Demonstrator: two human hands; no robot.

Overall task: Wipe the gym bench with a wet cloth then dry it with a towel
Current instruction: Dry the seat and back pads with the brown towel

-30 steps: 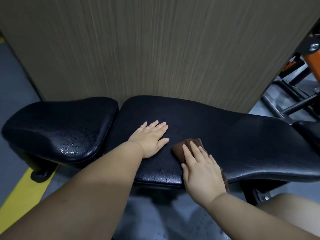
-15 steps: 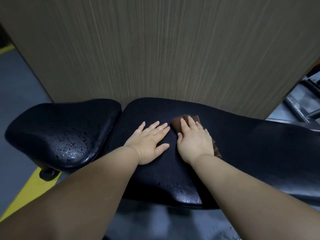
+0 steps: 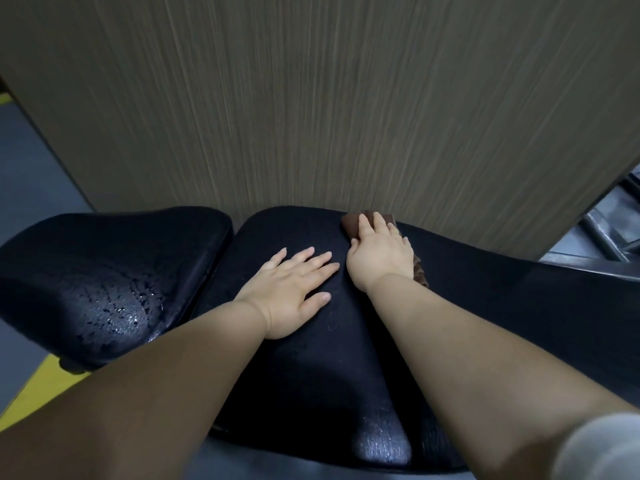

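Brown folded cloth (image 3: 350, 226), one only, lies at the far edge of the long black padded gym bench (image 3: 311, 375), just beside the wood-grain wall panel (image 3: 311, 98). Two grips are in view. The right grip (image 3: 379, 254) lies flat on top of the cloth with straight fingers pressing it down, not curled round it; brown edges show past the fingertips and beside the wrist. The left grip (image 3: 287, 292) rests palm down on the bare pad just left of it, fingers spread, holding nothing. Two pads make up the bench; the shorter black seat pad (image 3: 104, 271) on the left carries water droplets (image 3: 121, 313).
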